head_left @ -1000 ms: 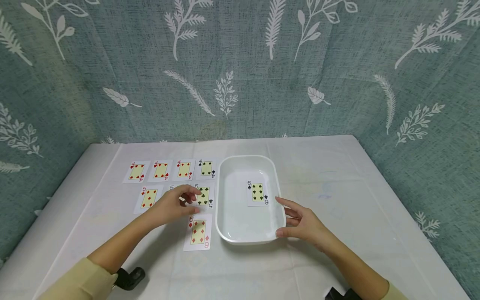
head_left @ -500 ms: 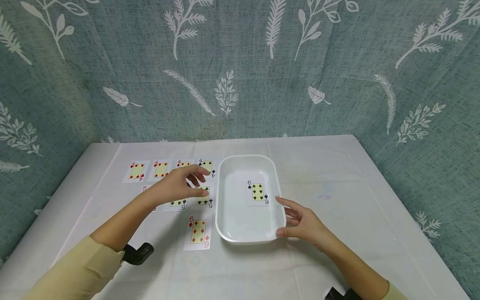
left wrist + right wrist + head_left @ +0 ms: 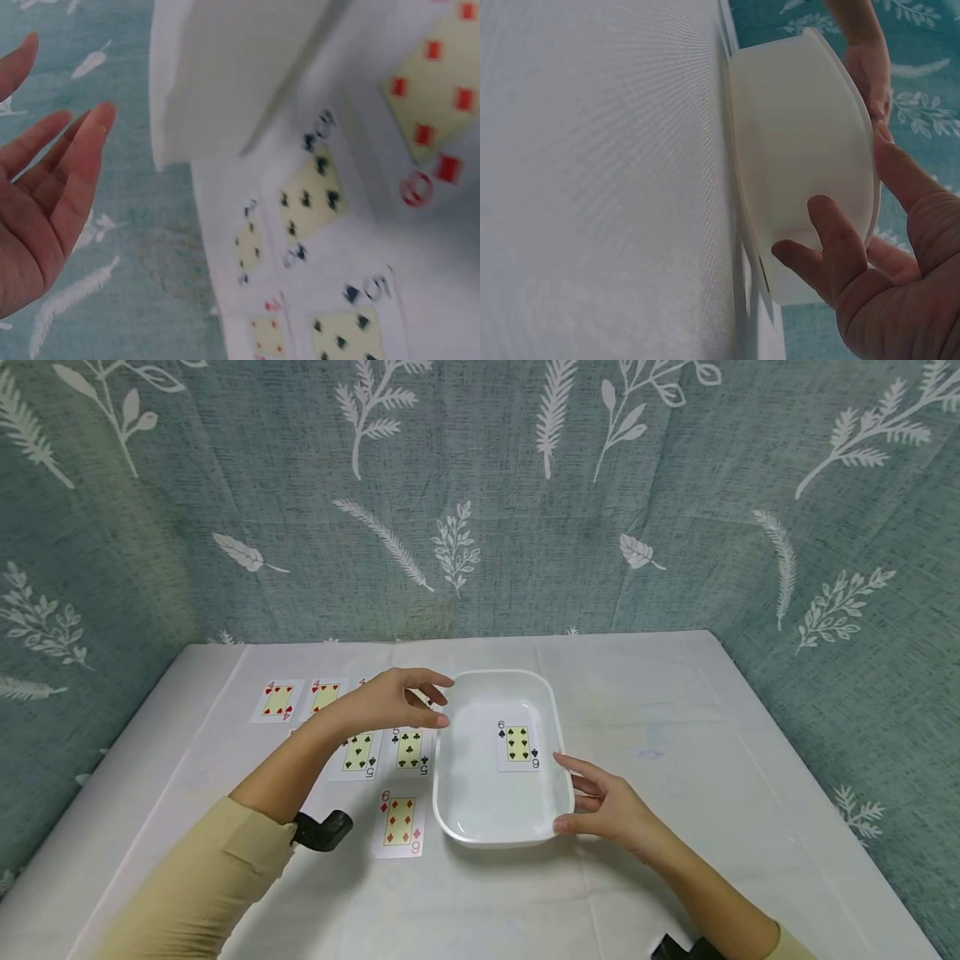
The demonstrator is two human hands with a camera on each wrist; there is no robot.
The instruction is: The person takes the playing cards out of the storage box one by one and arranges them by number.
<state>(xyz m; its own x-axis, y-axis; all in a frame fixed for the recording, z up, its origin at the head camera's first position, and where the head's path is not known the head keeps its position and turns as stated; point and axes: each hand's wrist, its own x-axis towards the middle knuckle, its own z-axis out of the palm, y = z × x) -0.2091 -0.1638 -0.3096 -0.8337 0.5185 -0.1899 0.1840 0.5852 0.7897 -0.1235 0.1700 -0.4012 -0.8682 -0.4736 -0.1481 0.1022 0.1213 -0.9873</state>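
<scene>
A white plastic tray (image 3: 480, 814) stands mid-table with a six of spades (image 3: 517, 743) lying face up inside. At the tray's right side, my right hand (image 3: 607, 806) holds it, thumb and forefinger over the rim. In the right wrist view, its other fingers (image 3: 836, 225) lie against the outer wall. My left hand (image 3: 401, 697) reaches to the tray's left rim, thumb and fingers spread apart, the fingertips right at the edge. Under the left arm lie face-up cards, among them the five of clubs (image 3: 409, 750) and the six of diamonds (image 3: 399, 823).
Fours, including a four of hearts (image 3: 277, 701), form the back row at left, partly covered by the left hand. A five of spades (image 3: 358, 752) lies in the row below. The white tablecloth (image 3: 675, 727) runs back to a leaf-patterned curtain (image 3: 510, 552).
My left hand has moved right and away from me, from over the fives to the tray's left rim. The right hand, tray and six of spades have stayed in place.
</scene>
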